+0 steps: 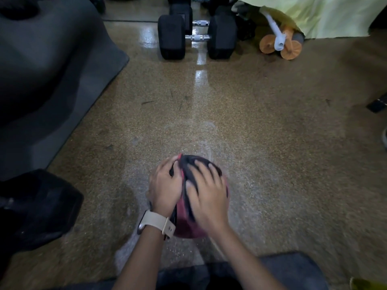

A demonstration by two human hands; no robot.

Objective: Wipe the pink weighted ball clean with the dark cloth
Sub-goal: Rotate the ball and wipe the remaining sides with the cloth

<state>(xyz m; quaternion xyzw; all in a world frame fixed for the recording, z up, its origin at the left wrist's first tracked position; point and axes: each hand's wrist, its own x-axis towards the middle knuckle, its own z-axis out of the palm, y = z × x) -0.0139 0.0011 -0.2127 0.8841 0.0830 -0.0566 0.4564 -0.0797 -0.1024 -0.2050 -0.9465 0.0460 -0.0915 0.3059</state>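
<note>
OK, I see the pink weighted ball (186,225) on the speckled floor (272,143), just ahead of my knees. The dark cloth (187,162) drapes over its top. Left grip (166,185) (watch (156,223) on the wrist) curls round the ball's left side. Right grip (207,195) presses the cloth, fingers spread apart. Dumbbells (196,36) sit well beyond.

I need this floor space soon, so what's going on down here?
A person is cleaning a pink weighted ball down on the speckled floor. A dark cloth lies draped over the ball's top. The left hand, with a watch on its wrist, cups the ball's left side, its fingers curled at the cloth's edge. The right hand presses spread fingers onto the cloth and looks motion-blurred. Dumbbells stand farther off.
</note>
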